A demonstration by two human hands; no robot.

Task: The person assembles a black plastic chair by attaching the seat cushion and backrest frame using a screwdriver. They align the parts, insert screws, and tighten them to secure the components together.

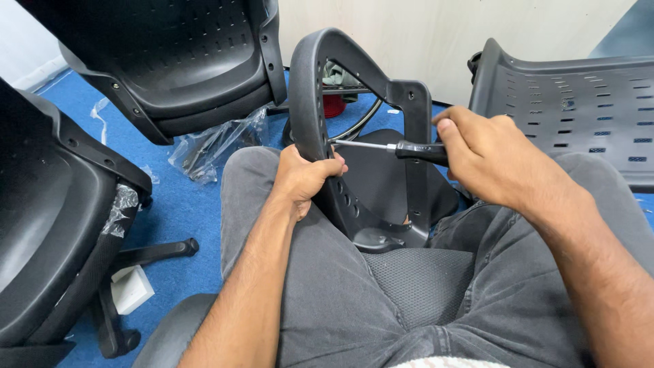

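The armrest, a black plastic loop with a row of holes, is stood upright between the person's knees, its foot resting on the mesh seat on which the person is seated. Its left upright is gripped by the left hand, the fingers wrapped tightly round the bar so that their tips are hidden behind it. The screwdriver is held level by the right hand; the fingers are closed round the black handle, most of which is covered by them. The metal shaft is pointed left through the loop, and its tip is hidden against the inner face of the left upright, so the screw cannot be made out. Both legs are clad in grey trousers.

To the left, a black chair is cut off by the edge, with a clear plastic wrap at its side. Further off, crumpled plastic lies on the blue floor. Beyond, a second seat shell is tilted, and a perforated backrest is seen at right, partly cut off.
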